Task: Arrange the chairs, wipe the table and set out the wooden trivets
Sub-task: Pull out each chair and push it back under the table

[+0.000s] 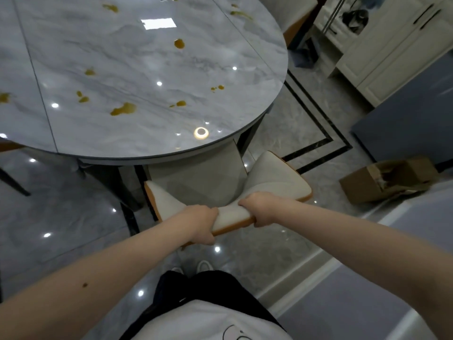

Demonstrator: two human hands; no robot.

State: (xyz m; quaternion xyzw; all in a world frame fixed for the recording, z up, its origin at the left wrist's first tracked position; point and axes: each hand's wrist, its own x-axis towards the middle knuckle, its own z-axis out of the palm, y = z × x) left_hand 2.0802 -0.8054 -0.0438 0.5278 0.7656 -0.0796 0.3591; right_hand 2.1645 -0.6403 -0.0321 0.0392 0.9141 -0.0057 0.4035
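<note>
A white padded chair (274, 173) with an orange-brown edge stands at the near side of the grey marble table (137, 57), its seat partly under the tabletop. Both hands grip the top of its backrest: my left hand (199, 224) on the left part, my right hand (259, 207) just to the right, fingers curled over the rim. Several yellow-brown spill stains (123, 109) dot the glossy tabletop. No cloth or wooden trivet is in view.
An open cardboard box (387, 180) lies on the floor to the right. Cream cabinets (392, 45) stand at the back right, with another chair (291, 13) beyond the table. A dark chair leg (13, 180) shows at the left. My legs and shoes are just behind the chair.
</note>
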